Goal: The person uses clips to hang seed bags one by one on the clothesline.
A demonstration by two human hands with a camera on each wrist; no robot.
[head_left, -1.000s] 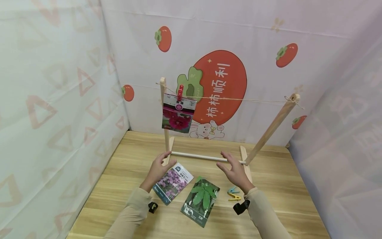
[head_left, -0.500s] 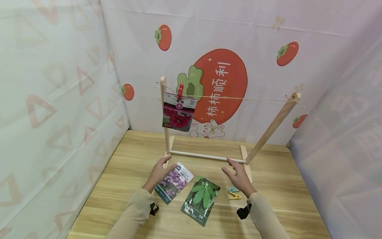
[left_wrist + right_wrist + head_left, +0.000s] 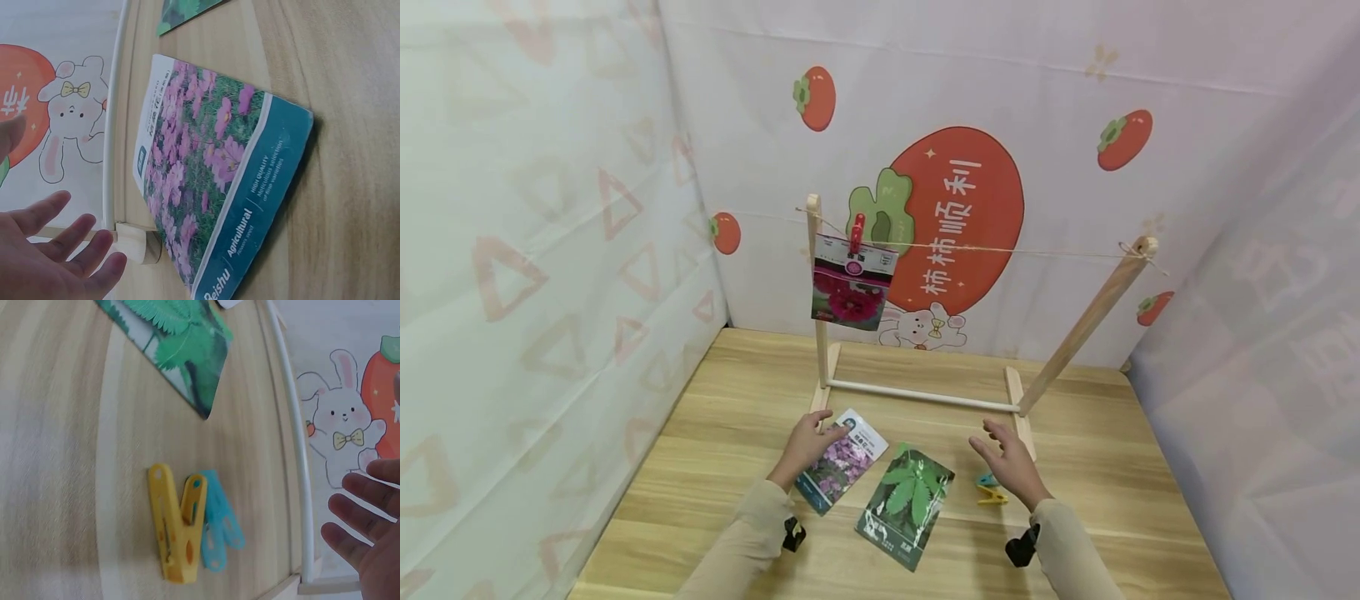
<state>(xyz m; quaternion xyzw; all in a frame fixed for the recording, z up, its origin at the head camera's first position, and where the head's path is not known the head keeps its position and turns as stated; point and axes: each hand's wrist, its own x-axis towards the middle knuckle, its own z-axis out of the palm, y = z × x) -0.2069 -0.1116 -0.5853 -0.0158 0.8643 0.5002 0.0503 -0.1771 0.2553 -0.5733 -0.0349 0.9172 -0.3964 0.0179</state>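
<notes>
My left hand (image 3: pixel 805 445) hovers over the left edge of a seed packet with pink flowers (image 3: pixel 200 156), fingers relaxed and holding nothing. On the other side, my right hand (image 3: pixel 1011 460) is held above the table beside a yellow clothespin (image 3: pixel 175 525) and a blue clothespin (image 3: pixel 219 522), its fingers loosely spread. Between the hands lies a green-leaf seed packet (image 3: pixel 907 505). A third packet with magenta flowers (image 3: pixel 852 292) hangs from a string (image 3: pixel 985 247), pinched by a red clothespin (image 3: pixel 857 233).
The string runs between two wooden posts, the left post (image 3: pixel 820 350) and the right post (image 3: pixel 1086 329). A white rod (image 3: pixel 925 397) joins their feet low over the wooden table (image 3: pixel 700 467). A printed cloth backdrop (image 3: pixel 760 275) stands behind.
Both hands have drawn back toward the person, away from the rod, the right one also shifting slightly right. The packets and clothespins stay where they were.
</notes>
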